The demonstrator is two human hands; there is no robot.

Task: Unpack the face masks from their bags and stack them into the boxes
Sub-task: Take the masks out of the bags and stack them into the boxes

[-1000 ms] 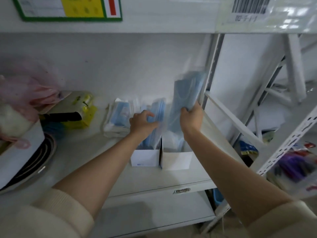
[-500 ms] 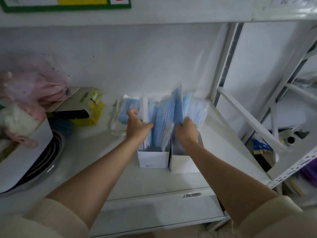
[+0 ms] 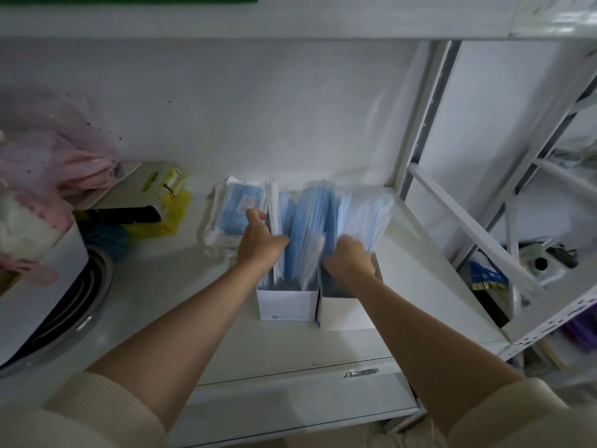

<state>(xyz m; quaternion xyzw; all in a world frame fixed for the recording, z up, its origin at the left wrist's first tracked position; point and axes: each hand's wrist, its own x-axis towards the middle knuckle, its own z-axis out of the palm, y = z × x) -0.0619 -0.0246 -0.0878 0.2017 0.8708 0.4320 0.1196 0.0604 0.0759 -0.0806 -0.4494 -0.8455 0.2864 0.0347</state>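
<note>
A: Since a second ago the right hand [image 3: 350, 260] has dropped; the mask bundle it held high now sits in the right box [image 3: 347, 313].
B: Grip?
A: Right fingers curled round the blue masks [image 3: 361, 215] standing out of that box. Left hand [image 3: 260, 244] is at the masks [image 3: 307, 227] in the left box [image 3: 286, 305]; fingers hidden, can't tell.
B: Surroundings?
A: Boxes touch side by side on the white shelf [image 3: 181, 286]. Bagged masks [image 3: 234, 218] lie flat just beside the left box. Yellow packet [image 3: 171, 205] and pink bag [image 3: 64, 163] further left. Rack upright [image 3: 416, 124] near the right box.
</note>
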